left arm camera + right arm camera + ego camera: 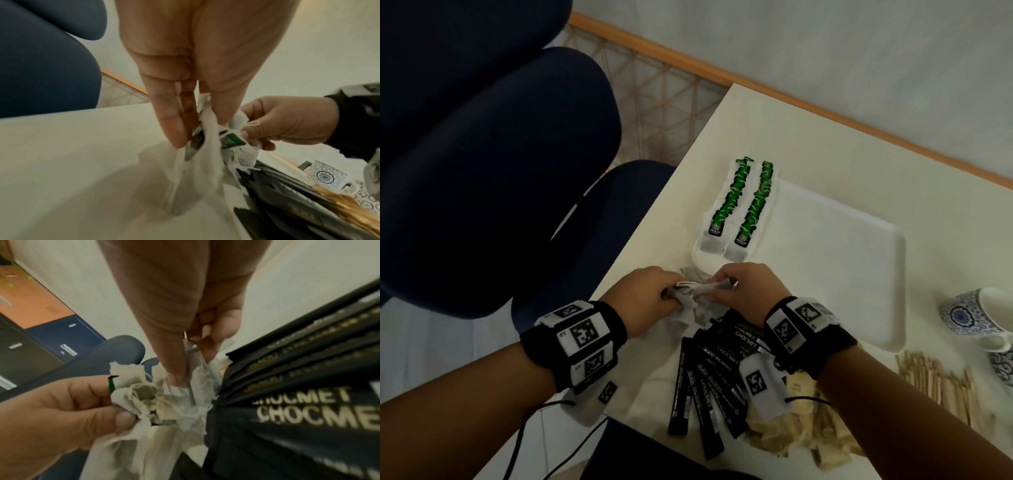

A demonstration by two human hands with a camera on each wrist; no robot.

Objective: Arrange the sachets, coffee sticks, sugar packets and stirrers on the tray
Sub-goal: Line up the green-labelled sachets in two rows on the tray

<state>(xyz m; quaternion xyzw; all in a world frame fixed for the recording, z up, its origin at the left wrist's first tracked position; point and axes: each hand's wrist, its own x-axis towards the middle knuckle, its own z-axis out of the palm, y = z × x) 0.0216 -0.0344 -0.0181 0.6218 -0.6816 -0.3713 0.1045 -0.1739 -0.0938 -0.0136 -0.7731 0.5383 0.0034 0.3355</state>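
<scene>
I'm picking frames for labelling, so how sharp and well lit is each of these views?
Head view: dim but sharp; green tea bag rows and coffee stick lettering legible, edges bent by the wide lens. Left wrist view: tea bags in the left hand smeared, foreground soft. Right wrist view: near lettering readable, farther sticks blurred.

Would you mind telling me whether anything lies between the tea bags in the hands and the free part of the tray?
Nothing visible: the bunch of tea bags sits at the tray's near corner, right of the two rows already laid.
</scene>
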